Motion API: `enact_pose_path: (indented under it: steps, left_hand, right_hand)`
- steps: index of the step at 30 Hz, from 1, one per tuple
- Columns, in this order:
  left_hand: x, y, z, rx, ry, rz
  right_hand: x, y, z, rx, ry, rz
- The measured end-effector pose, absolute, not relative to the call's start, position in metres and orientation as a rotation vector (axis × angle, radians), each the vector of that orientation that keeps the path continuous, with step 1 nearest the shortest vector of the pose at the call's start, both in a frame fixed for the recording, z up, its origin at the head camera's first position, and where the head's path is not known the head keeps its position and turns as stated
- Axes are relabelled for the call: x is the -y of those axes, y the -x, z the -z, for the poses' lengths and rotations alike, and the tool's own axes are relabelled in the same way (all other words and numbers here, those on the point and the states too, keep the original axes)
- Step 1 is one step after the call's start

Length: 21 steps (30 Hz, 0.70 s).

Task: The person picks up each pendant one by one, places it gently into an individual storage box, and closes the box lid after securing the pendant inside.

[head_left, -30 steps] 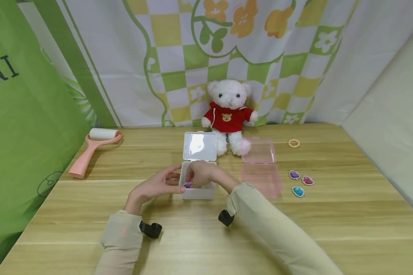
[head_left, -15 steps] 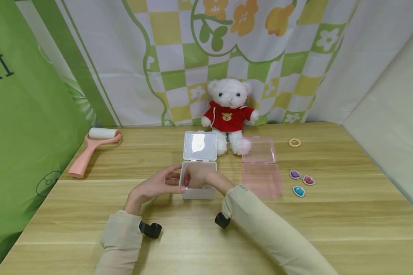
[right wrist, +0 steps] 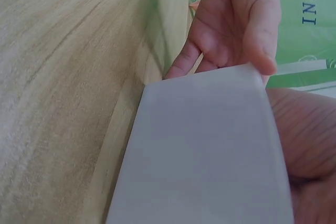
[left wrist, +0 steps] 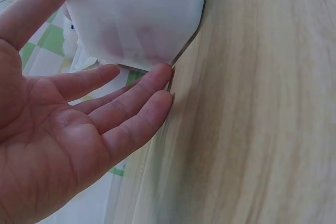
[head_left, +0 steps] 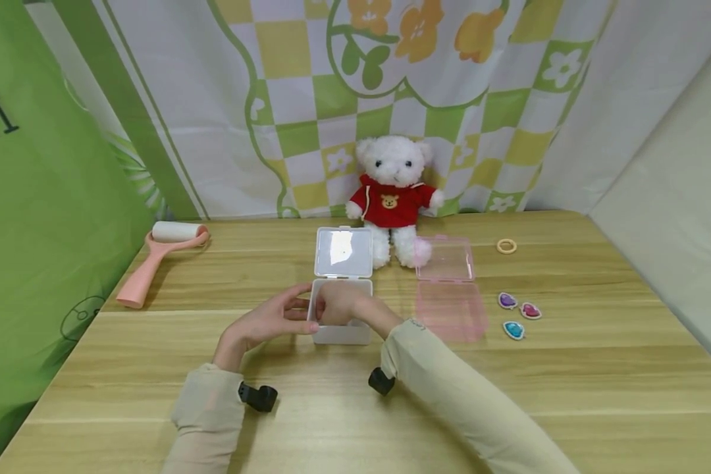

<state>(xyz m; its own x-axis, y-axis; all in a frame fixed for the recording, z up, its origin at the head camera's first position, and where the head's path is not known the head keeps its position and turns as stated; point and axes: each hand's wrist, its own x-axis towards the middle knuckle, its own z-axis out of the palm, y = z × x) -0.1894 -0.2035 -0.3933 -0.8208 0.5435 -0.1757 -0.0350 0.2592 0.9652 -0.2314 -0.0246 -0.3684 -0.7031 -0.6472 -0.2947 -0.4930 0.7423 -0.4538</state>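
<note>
A white translucent box [head_left: 341, 335] stands on the table with its hinged lid [head_left: 343, 253] swung back. My left hand [head_left: 272, 321] rests against the box's left side, thumb at the near rim and the other fingers spread along the wall. In the left wrist view those fingers [left wrist: 137, 95] are nearly straight and touch the box's lower corner. My right hand [head_left: 339, 303] reaches down inside the box. Its fingertips are hidden by the front wall, so whatever they hold cannot be seen. In the right wrist view the box wall [right wrist: 199, 145] blocks them too.
Beside the box lies an open pink transparent box [head_left: 450, 313]. Farther right are purple, pink and teal heart-shaped gems [head_left: 513, 330] and a yellowish ring [head_left: 506, 246]. A white teddy bear [head_left: 394, 197] in red sits behind. A pink lint roller [head_left: 154, 263] lies at left.
My right hand has gone lower into the white box. The purple gem seen at its fingers a second ago is now out of sight. My left hand has stayed in place.
</note>
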Motion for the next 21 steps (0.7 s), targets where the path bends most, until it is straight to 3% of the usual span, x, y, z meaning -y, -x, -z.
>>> enact_pose_path:
  steps: [11,21]
  left_hand:
    - [0.205,0.189,0.395,-2.074,-0.459,-1.575]
    - [0.202,0.188,0.395,-2.061,-0.448,-1.595]
  right_hand:
    - [0.012,0.221,0.338,-2.621,0.985,0.624]
    - [-0.030,0.215,0.305,-2.558,1.064,0.947]
